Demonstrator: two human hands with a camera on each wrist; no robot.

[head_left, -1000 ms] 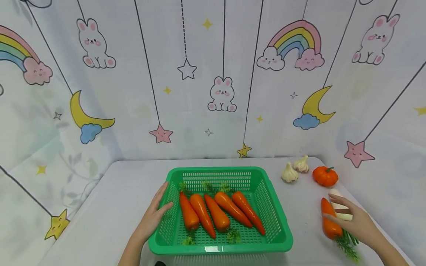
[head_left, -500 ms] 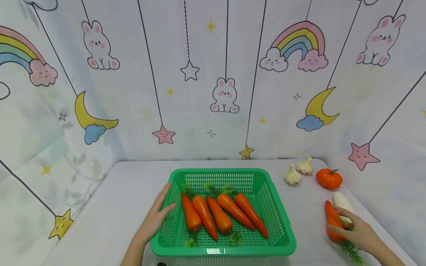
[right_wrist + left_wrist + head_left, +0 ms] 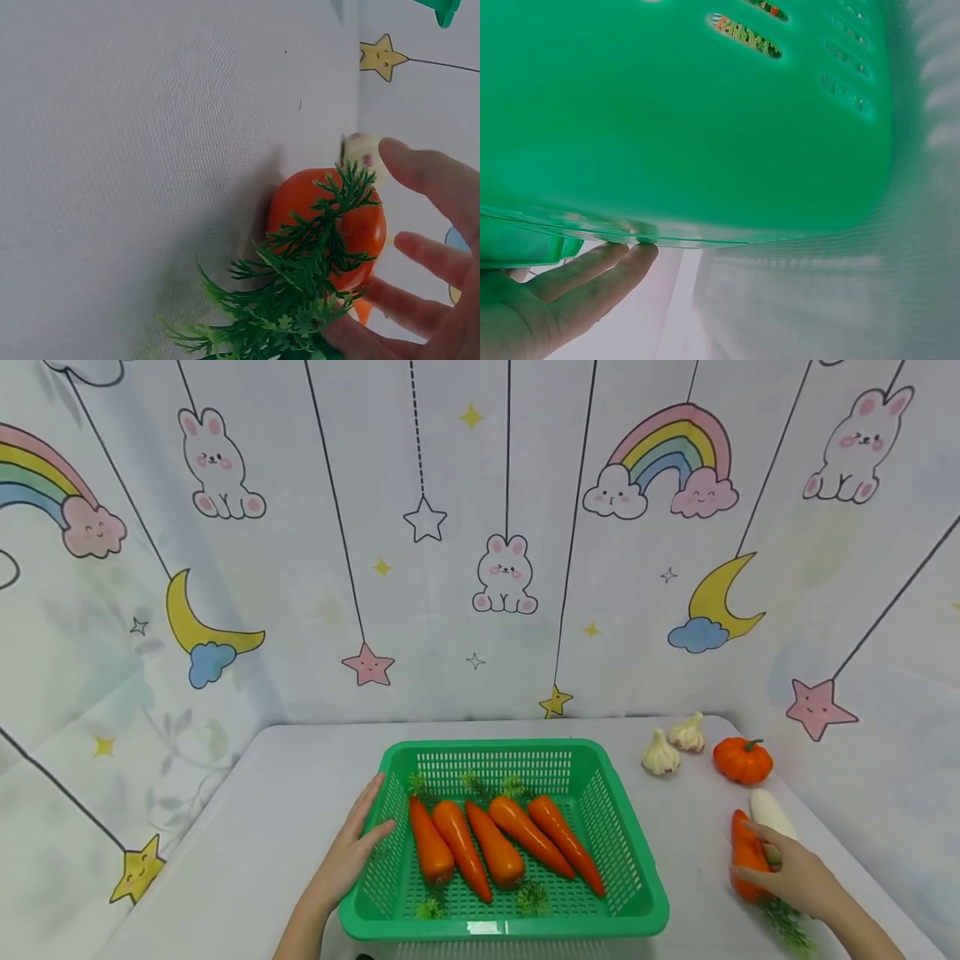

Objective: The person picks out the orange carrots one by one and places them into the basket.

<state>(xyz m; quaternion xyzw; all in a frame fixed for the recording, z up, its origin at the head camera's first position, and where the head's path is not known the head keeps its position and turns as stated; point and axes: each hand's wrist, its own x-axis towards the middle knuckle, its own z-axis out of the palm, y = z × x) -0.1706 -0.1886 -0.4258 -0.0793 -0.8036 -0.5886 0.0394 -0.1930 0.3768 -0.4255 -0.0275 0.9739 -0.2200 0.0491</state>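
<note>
A green plastic basket (image 3: 504,927) holds several orange carrots (image 3: 492,845) with leafy green tops. My left hand (image 3: 348,852) rests against its left side, fingers extended along the rim; in the left wrist view, fingertips (image 3: 641,255) meet the green wall. On the right, my right hand (image 3: 795,868) is over another carrot (image 3: 742,835) lying on the table, with thumb and fingers spread around it. The right wrist view shows the thumb raised apart from the carrot (image 3: 304,199), other fingers close along its far side, and the leafy top (image 3: 300,292) in front.
Beside the right-hand carrot lies a long white vegetable (image 3: 771,814), partly hidden by the hand. Farther back are a small orange pumpkin (image 3: 742,760) and garlic bulbs (image 3: 661,753). A patterned cloth (image 3: 450,610) hangs behind the white table (image 3: 315,760).
My right hand has come in closer around the carrot at the right, which has shifted slightly left over the last half second. My left hand stays at the basket.
</note>
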